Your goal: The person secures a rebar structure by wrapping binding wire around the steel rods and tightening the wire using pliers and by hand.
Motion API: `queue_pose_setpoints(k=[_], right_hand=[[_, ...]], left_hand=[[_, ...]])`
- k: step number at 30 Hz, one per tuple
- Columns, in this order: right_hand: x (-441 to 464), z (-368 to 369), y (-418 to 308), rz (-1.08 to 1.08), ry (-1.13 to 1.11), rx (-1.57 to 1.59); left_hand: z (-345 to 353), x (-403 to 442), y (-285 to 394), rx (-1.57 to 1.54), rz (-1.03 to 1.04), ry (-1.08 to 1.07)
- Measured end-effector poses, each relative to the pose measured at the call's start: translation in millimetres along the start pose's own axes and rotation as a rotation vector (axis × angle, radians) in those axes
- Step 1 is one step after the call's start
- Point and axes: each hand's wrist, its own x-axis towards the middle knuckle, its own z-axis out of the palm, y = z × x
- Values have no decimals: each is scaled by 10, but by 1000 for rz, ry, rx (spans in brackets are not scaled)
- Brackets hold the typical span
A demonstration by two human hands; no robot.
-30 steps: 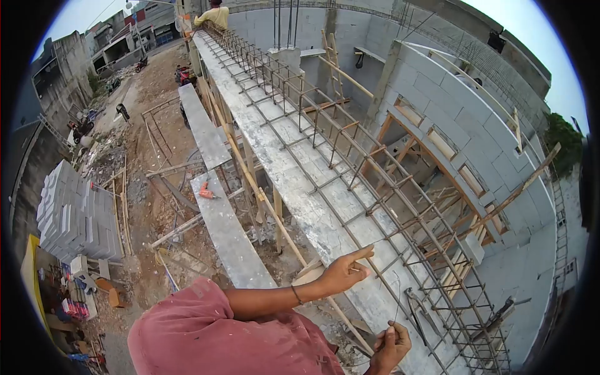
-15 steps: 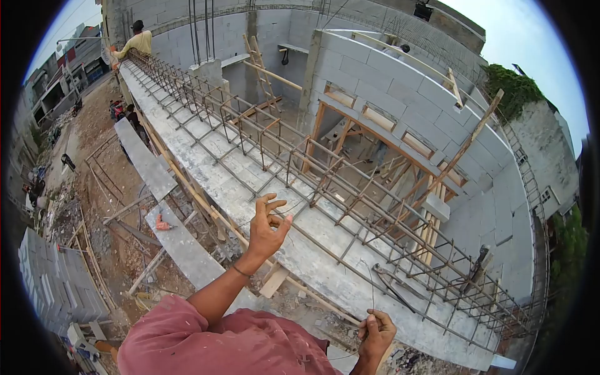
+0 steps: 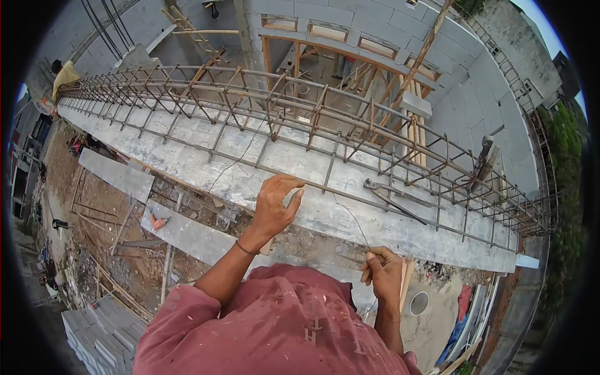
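My left hand (image 3: 277, 205) hovers over the near side of the pale slab (image 3: 240, 176), its fingers bent and the thumb apart, with nothing visible in its grip. Lower right, my right hand (image 3: 382, 270) pinches a thin tie wire (image 3: 356, 220) between thumb and fingers. That wire curves up from the pinch towards the rebar cage (image 3: 325, 119), which runs along the slab. Another thin wire (image 3: 240, 159) lies across the bars beyond my left hand. Long-handled pincers (image 3: 394, 201) rest on the slab and bars, up and right of my right hand.
Below the slab's near edge lie rubble and grey planks (image 3: 187, 234), with an orange power tool (image 3: 157, 221) on one. A person in a yellow top (image 3: 65, 76) is at the slab's far left end. Block walls (image 3: 350, 19) rise behind the cage.
The view has swung downward and right, so the slab lies more level. My left hand has tipped over, fingers now pointing right. My right hand still pinches the wire.
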Motion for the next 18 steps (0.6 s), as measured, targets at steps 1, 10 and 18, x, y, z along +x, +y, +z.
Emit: queue_pose_setpoints(k=[1,10,18], right_hand=[[12,17,46,13,15,8],[638,291,237,241,-109,363],[778,454,55,289,-175,377]], left_hand=[[64,35,-50,-6,-15,-53],[460,556,-485,-12,-225,-516],[480,727,-517,-23,-222,-758]])
